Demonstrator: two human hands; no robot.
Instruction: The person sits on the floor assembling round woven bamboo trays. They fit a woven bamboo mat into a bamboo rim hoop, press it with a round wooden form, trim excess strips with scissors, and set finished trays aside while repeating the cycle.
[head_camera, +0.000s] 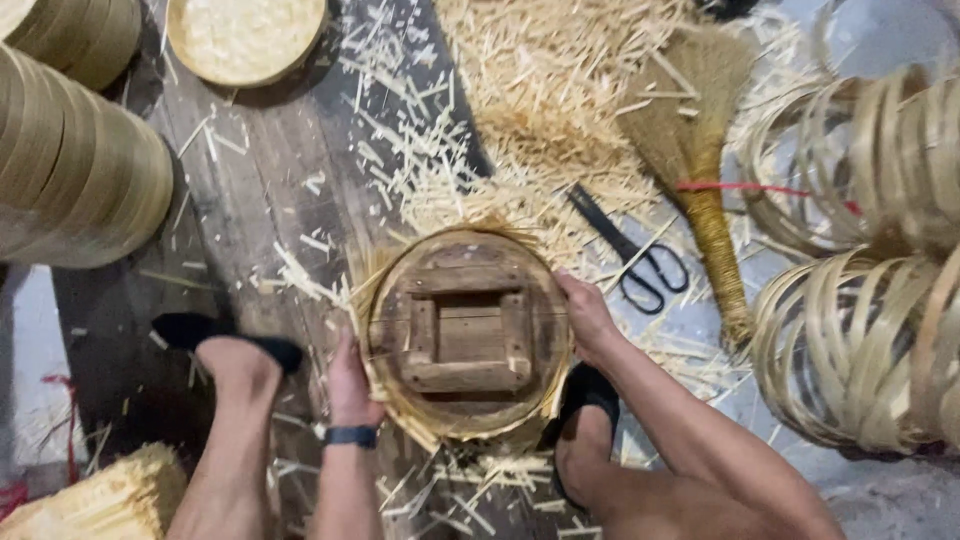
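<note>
Round bamboo frame (466, 335) on wooden mould, gripped both sides: left hand (349, 385) and right hand (585, 315), fingers curled over rim. Scissors (630, 255) just right. Best pressed evenly.

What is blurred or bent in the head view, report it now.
Head view: even, soft light without glare; the round wooden form, left hand and right hand are fairly sharp; bamboo hoops at the right edge smear and curve with lens distortion.

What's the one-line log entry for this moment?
left hand: gripping rim of round bamboo frame | right hand: gripping opposite rim | wooden mould: inside frame | scissors: on floor, right
</note>
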